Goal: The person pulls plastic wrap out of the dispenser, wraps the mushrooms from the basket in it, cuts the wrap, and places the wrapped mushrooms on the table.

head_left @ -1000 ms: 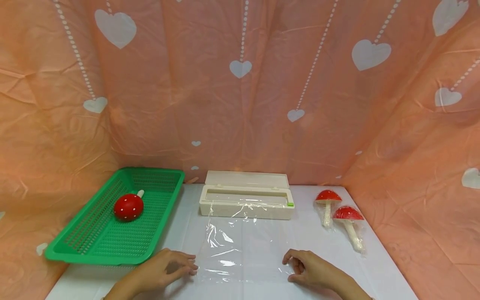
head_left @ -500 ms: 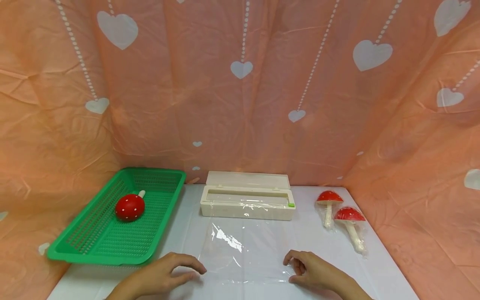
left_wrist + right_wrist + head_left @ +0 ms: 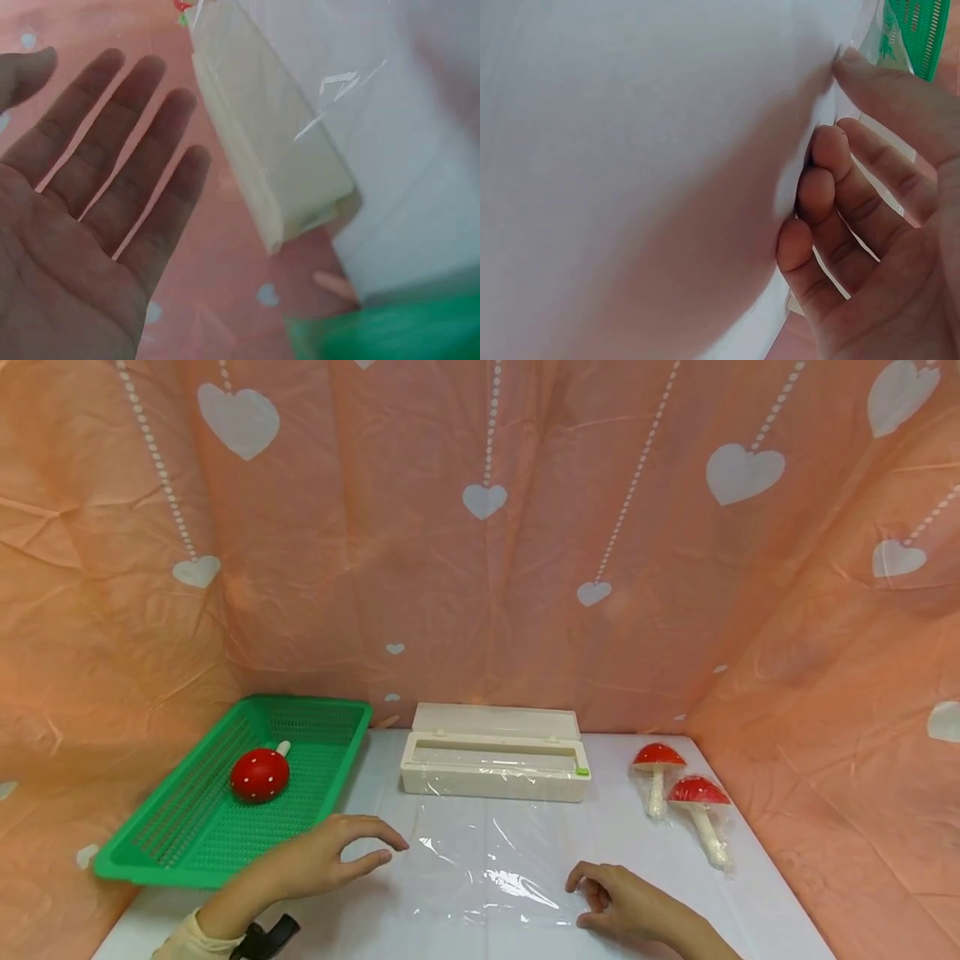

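A sheet of clear cling film point(image 3: 480, 860) lies on the white tabletop, reaching forward from the cling film dispenser point(image 3: 495, 783), a cream box with its lid raised and a green slider. My left hand point(image 3: 322, 856) is raised left of the film, holding nothing, its fingers spread and thumb apart in the left wrist view. My right hand point(image 3: 626, 897) rests at the film's near right edge. Its fingertips and thumb tip point(image 3: 847, 58) touch down there with a gap between thumb and index finger; three fingers are bent.
Left of the dispenser stands a green basket point(image 3: 300, 843) holding a red spotted toy mushroom point(image 3: 259, 775). Two film-wrapped toy mushrooms, one farther back point(image 3: 657, 764) and one nearer point(image 3: 701, 810), lie at the right. A peach curtain with hearts point(image 3: 480, 568) encloses the table.
My left hand has left the film's near left edge and risen, moving away toward the basket side. The glare on the film has shifted. My right hand has stayed in place.
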`<state>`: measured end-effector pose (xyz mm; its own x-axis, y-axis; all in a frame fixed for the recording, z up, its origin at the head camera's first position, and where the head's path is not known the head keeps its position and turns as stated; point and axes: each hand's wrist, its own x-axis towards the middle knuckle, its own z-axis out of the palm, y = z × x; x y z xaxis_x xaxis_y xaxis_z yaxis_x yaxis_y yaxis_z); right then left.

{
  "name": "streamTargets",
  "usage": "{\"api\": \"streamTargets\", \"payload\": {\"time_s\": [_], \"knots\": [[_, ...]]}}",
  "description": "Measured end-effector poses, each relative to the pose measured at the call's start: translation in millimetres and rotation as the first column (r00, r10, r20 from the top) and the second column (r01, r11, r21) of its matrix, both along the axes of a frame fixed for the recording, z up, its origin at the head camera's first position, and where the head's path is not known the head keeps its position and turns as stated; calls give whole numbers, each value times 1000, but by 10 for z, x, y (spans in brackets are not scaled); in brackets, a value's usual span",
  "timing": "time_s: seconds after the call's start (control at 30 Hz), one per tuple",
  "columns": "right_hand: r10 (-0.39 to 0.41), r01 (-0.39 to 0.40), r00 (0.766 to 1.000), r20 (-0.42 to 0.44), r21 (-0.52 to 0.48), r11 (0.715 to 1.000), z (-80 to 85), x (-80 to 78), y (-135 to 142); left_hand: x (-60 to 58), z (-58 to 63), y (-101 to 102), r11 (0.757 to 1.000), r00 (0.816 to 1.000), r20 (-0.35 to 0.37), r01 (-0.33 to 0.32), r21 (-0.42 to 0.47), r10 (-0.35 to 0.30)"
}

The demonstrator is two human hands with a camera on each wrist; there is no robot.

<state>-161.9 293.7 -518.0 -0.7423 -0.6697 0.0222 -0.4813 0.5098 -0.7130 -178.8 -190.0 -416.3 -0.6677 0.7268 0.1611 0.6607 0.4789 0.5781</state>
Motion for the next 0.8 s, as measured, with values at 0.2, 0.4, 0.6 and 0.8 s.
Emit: {"api": "streamTargets", "payload": {"time_s": [0.2,0.4,0.6,0.8], "knots": [[-11,11,1000,-4,4,1000,-1,0,-13,-164,206,-144,992,991,-86,-109,-63,103],[-9,9,1000,-10,6,1000,6,4,-13,-469,275,-487,963,966,-72,-253,-89,247],[-16,15,999,31,17,1000,25,11,-24,-753,270,-875,909,925,-80,-379,-172,371],[-28,27,998,56,22,999,36,5,-26,-988,223,-1218,856,899,-94,-437,-278,428]]}}
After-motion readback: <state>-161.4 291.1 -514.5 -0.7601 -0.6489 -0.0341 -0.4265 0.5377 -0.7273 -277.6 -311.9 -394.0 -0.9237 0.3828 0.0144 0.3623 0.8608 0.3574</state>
